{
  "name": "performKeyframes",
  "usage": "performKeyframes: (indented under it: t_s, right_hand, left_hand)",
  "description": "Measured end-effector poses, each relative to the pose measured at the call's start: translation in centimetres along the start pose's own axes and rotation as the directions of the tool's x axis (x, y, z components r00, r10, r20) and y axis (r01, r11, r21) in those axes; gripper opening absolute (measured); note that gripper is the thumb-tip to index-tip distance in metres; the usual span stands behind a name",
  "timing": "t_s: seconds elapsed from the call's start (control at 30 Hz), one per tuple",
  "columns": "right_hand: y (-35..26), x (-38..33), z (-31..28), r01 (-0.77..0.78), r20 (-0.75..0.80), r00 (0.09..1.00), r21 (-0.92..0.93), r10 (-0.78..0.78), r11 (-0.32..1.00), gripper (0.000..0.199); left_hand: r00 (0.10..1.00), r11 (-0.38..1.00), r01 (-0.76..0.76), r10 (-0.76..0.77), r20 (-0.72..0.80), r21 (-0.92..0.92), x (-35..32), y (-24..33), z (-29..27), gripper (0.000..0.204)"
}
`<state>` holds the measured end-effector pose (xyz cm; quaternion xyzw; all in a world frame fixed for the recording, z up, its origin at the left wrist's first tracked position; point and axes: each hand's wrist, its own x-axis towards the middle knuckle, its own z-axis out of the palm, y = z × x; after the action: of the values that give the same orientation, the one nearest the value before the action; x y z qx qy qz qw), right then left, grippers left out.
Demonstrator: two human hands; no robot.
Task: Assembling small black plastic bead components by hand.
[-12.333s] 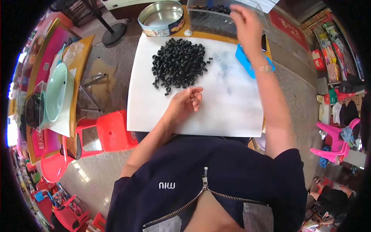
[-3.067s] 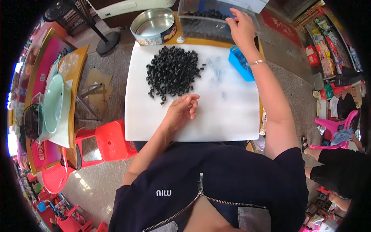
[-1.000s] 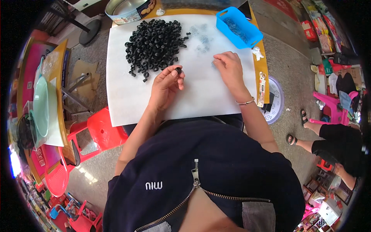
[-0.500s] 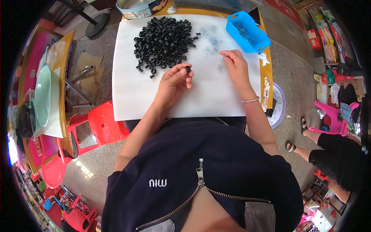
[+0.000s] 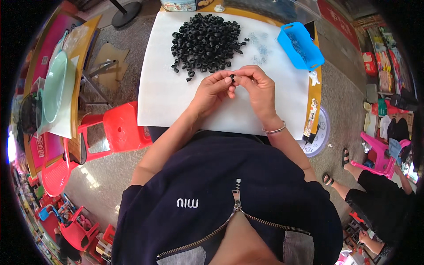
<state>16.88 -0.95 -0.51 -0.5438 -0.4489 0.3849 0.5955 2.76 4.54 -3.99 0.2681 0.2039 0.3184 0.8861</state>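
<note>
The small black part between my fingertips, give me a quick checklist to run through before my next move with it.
1. Small black part pinched between both hands: ok.
2. Left hand and right hand meet over the white sheet: ok.
3. Pile of black parts within reach, just beyond the hands: ok.
4. Blue tray on the table at the right: ok.
5. Part's fit or orientation: cannot tell, too small.

Bright, even daylight; soft short shadows under the hands. Sharp centre, fisheye bending and black vignette around the rim, glare at nine o'clock.
</note>
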Motion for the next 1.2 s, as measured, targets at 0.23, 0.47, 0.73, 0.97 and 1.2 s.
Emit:
performKeyframes:
  t_s: [0.23, 0.47, 0.73, 0.97, 1.2]
  right_hand:
    - [0.0, -0.9, 0.4, 0.306, 0.053, 0.947, -0.453, -0.318, 0.837, 0.019]
    - [-0.4, -1.0, 0.2, 0.257, -0.073, 0.951, -0.358, -0.301, 0.898, 0.020]
    - [3.0, 3.8, 0.5, 0.313, 0.120, 0.940, -0.673, -0.318, 0.671, 0.015]
    - [3.8, 3.8, 0.9, 0.364, 0.159, 0.917, -0.710, -0.367, 0.603, 0.013]
    - [-1.0, 2.1, 0.1, -0.120, 0.070, 0.990, -0.061, 0.124, 0.991, 0.012]
  left_hand:
    - [1.000, 1.000, 0.007, -0.007, -0.002, -0.018, -0.1, 0.1, -0.3, 0.020]
    - [1.000, 0.999, 0.018, -0.018, 0.001, -0.036, -0.1, 0.0, -0.5, 0.019]
    - [0.997, 0.998, 0.056, -0.058, 0.053, 0.029, -0.5, 0.3, -0.7, 0.023]
    - [0.999, 0.999, 0.038, -0.037, 0.038, -0.028, -0.6, 0.1, -0.8, 0.022]
    - [1.000, 0.993, -0.031, 0.030, -0.008, -0.112, -0.4, 0.2, -0.6, 0.024]
